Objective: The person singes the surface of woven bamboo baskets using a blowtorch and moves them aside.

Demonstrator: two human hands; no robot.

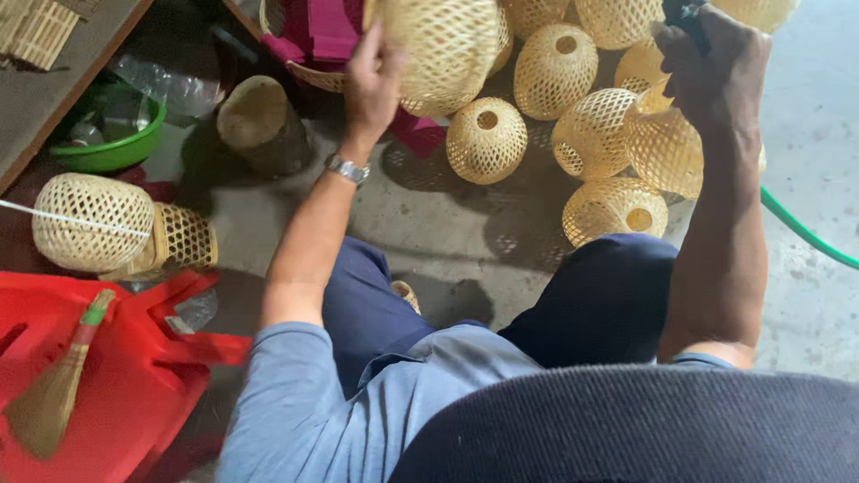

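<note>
my left hand lies flat against the side of a pale, dome-shaped woven bamboo shade, fingers spread on the weave, steadying it more than clasping it. my right hand is closed round a dark tool handle at the top edge; what the tool is, i cannot tell. below my hands a heap of like woven bamboo shades covers the concrete floor, each already shaped with a round hole on top. two more woven shades lie apart at my left, beside a red plastic stool. judging by the heap, most look woven already, and the one under my hand is still being handled.
</note>
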